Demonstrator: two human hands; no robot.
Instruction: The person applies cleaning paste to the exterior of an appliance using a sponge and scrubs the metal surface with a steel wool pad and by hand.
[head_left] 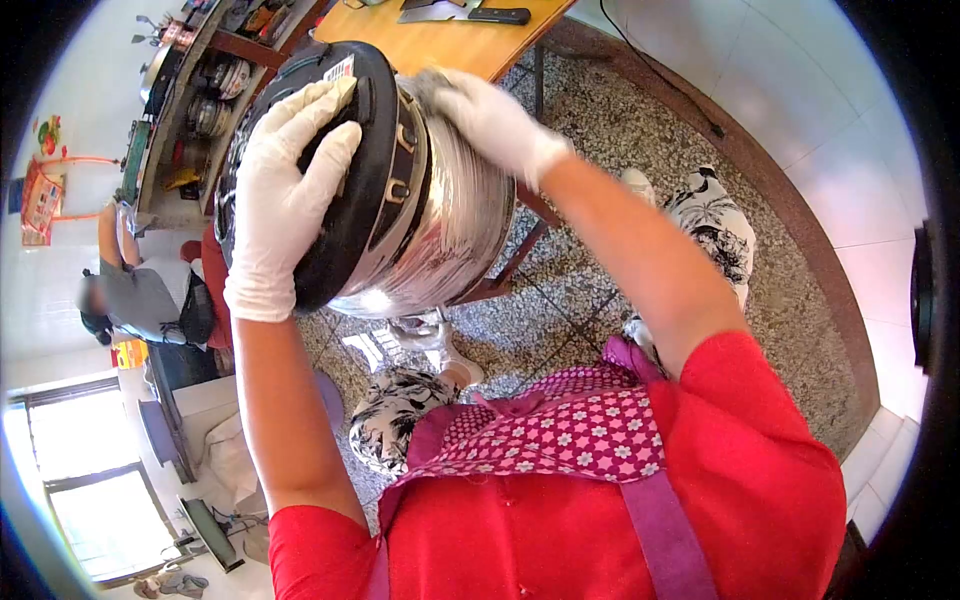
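Observation:
A large, shiny metal pot (440, 240) is tilted on its side in front of me, its round black end (365, 215) facing left. The metal side has streaky marks, and metal clips show along the black rim. My left hand (285, 190), in a white glove, grips the black end with the thumb apart from the fingers, next to a white label (340, 70). My right hand (495, 120), also gloved, presses a grey scouring pad (428, 84) against the upper metal side. Its fingertips are partly blurred.
Beyond the pot is a wooden table (450, 45) with a black-handled knife (495, 16). Shelves of dishes (215, 95) stand at the left. Another person (150, 295) is further off, near a window (95, 480). A cable (660, 75) runs along the speckled floor (800, 290).

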